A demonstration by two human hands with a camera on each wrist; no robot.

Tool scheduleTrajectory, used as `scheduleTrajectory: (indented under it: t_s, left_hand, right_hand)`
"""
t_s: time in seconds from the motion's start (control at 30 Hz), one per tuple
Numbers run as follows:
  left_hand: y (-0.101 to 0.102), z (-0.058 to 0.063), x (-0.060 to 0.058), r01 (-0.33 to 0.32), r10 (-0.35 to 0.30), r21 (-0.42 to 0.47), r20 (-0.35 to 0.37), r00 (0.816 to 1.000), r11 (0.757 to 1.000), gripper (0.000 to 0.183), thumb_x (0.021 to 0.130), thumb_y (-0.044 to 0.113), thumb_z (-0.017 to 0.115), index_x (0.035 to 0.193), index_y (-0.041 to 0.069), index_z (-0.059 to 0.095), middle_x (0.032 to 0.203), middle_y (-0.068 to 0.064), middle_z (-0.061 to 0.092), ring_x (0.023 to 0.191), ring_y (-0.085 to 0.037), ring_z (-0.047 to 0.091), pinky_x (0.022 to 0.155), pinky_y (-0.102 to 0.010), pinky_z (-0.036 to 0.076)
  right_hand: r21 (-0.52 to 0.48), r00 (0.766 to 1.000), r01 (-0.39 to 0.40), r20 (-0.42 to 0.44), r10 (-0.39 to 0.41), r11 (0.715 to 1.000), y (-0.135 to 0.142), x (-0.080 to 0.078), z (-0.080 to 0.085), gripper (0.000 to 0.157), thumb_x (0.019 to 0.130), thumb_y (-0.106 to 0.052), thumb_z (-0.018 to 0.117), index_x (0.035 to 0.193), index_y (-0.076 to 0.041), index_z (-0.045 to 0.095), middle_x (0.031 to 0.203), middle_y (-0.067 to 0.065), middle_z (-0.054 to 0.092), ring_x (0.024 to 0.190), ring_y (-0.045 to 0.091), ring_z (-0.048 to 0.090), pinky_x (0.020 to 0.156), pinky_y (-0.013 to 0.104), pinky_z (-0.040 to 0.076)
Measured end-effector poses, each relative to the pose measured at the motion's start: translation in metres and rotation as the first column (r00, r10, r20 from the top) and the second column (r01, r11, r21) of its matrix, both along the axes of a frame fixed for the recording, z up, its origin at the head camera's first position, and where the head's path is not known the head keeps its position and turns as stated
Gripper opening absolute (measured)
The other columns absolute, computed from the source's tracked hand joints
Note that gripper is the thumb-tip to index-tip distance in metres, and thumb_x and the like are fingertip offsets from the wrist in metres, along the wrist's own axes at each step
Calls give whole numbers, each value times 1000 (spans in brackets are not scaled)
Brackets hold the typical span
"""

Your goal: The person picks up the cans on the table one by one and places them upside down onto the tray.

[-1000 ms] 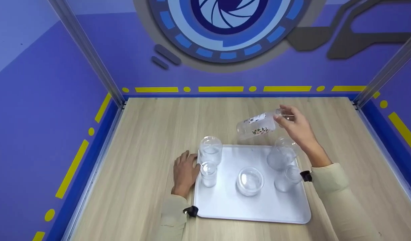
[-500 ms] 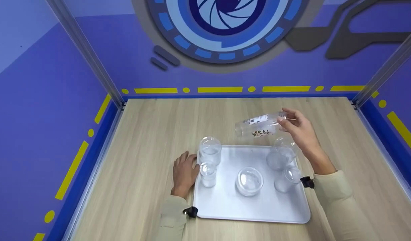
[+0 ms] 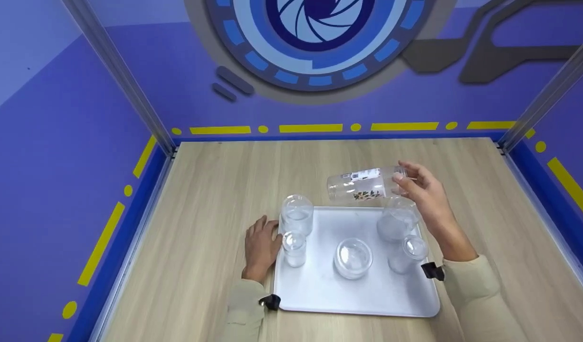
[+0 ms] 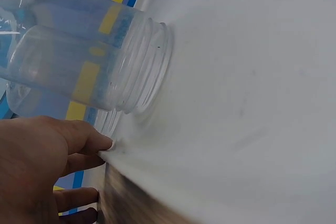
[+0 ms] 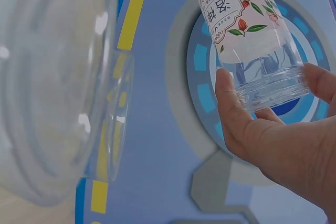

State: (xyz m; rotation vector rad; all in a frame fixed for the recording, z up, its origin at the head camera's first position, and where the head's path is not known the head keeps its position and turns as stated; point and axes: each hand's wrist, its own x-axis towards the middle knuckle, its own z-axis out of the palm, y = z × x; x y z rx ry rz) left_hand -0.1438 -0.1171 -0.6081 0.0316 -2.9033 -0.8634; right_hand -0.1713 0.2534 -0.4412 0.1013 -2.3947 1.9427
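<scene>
My right hand (image 3: 426, 194) grips a clear plastic jar (image 3: 355, 186) by its threaded neck, thumb on the near side. The jar lies nearly level above the tray's back edge, its base pointing left; in the right wrist view its label (image 5: 241, 11) shows red buds and green leaves. My left hand (image 3: 262, 244) rests at the left side of the white tray (image 3: 358, 299), thumb along the rim. Beside it stand a large clear jar (image 3: 297, 216) and a small one (image 3: 294, 249). The left wrist view shows a clear jar (image 4: 79, 45) standing threaded mouth down on the tray.
A squat round clear jar (image 3: 353, 259) stands mid-tray. At the tray's right side are a large clear jar (image 3: 395, 225), just below the held jar, and a smaller one (image 3: 405, 259). Wood-grain table (image 3: 224, 185) surrounds the tray, with blue walls (image 3: 291, 111) behind and beside.
The right hand has brought the held jar lower in the head view, toward the tray's back edge, and slightly left; it now lies more level. The left hand has stayed in place.
</scene>
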Motion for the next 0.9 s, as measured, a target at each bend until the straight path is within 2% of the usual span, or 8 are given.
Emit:
scheduleTrajectory:
  t_s: [0.1,0.27,0.4,0.53,0.73,0.9]
  left_hand:
    - [0,0,1,1,-1,3,-1,1000,1000,34,100,19,71,131,5,71,152,-23,54,143,-42,46,120,-58,32]
    - [-1,-1,1,6,-5,9,-18,1000,1000,33,99,18,71,130,5,72,151,-24,54,143,-42,46,119,-57,33]
    - [0,-1,1,6,-6,12,-25,1000,1000,34,99,18,70,130,4,72,150,-25,55,143,-43,47,119,-57,33]
    - [1,-1,1,2,-2,9,-20,1000,1000,34,99,19,70,130,4,72,151,-25,54,143,-43,46,119,-57,33]
    - [2,0,1,-7,7,6,-4,1000,1000,35,100,20,70,131,5,71,152,-24,53,144,-42,45,120,-57,32]
    - [1,1,2,-6,6,8,1,1000,1000,35,100,20,70,132,5,71,153,-24,53,145,-41,44,120,-56,32]
  right_hand:
    - [-38,1000,5,15,-4,999,-2,3,-2,57,108,-29,64,155,0,47,134,14,57,113,19,65,94,26,57]
    - [-157,999,11,39,-5,987,-4,8,-7,54,110,-23,61,154,3,45,131,13,58,117,21,64,93,27,57]
    - [-269,998,29,65,-12,963,-5,13,-12,49,110,-17,59,152,4,45,129,6,60,119,22,61,93,29,57]
    - [-342,996,51,89,-22,938,-6,17,-16,44,110,-17,58,149,2,48,130,7,60,119,22,60,94,30,57]
    - [-380,995,37,96,0,924,-5,23,-21,49,112,-20,54,153,3,42,139,10,53,124,24,57,97,31,56]
    - [-424,995,52,95,-13,904,-4,26,-25,46,112,-18,54,151,5,45,136,10,60,122,25,61,96,33,57]
